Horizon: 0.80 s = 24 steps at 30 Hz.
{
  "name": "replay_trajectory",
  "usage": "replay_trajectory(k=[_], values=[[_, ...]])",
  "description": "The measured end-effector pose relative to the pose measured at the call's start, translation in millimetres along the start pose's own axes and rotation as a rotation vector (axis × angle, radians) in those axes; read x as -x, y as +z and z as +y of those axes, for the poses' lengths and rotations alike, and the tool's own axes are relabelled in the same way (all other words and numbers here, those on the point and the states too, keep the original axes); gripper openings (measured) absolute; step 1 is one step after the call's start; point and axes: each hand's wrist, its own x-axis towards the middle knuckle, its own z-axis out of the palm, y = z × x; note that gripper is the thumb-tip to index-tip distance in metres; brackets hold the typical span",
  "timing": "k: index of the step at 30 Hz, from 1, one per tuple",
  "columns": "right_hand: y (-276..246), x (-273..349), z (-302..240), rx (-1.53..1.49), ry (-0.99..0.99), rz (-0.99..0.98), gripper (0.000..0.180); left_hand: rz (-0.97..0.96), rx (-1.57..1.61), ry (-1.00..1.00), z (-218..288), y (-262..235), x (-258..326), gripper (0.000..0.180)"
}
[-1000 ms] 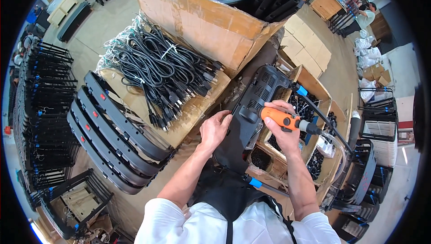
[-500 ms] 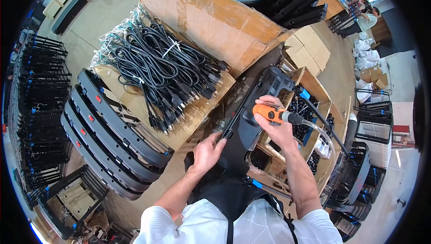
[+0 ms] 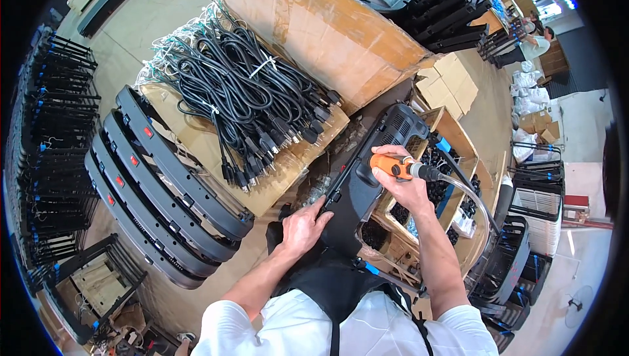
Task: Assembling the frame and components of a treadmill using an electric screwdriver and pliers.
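A large black plastic housing (image 3: 347,215) with a vented end lies in front of me, slanting away to the upper right. At its left edge, my left hand (image 3: 303,230) grips the rim, thumb on top and fingers partly hidden beyond the edge. My right hand (image 3: 406,189) is wrapped round an orange pneumatic screwdriver (image 3: 388,163) above the housing's right part. From the tool's rear a clear air hose (image 3: 468,191) curves down to the right. The tool's tip is hard to make out against the black plastic.
To the right is a divided wooden box (image 3: 445,117) of small black parts. Bundled black power cords (image 3: 242,87) lie on cardboard at left, beside a tall cardboard flap (image 3: 314,22). Curved grey frames (image 3: 177,179) with red switches stand lower left. People work far right.
The whole view has shifted slightly. Both hands keep their holds, and the screwdriver stays over nearly the same part of the housing.
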Motion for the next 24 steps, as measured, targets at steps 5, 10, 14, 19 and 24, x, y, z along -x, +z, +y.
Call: replay_trajectory(k=[5,10,14,19,24], values=[[2.1,-0.8,0.1,0.008,0.006,-0.006,0.035,-0.012,0.021,-0.014,-0.6,-1.0,0.9,0.052],[3.9,0.4,5.1,-0.036,-0.023,-0.002,0.036,-0.020,0.078,-0.041,0.5,1.5,2.5,0.052],[3.0,-2.5,13.0,-0.056,-0.078,-0.014,0.042,0.033,0.003,0.006,2.1,3.1,4.3,0.051],[1.7,22.7,8.9,-0.137,-0.163,0.099,0.048,0.013,0.417,-0.170,-0.8,3.7,9.6,0.042],[-8.8,85.4,-2.9,-0.365,-0.103,0.256,0.054,-0.161,1.568,-0.477,22.9,-2.2,39.2,0.021]])
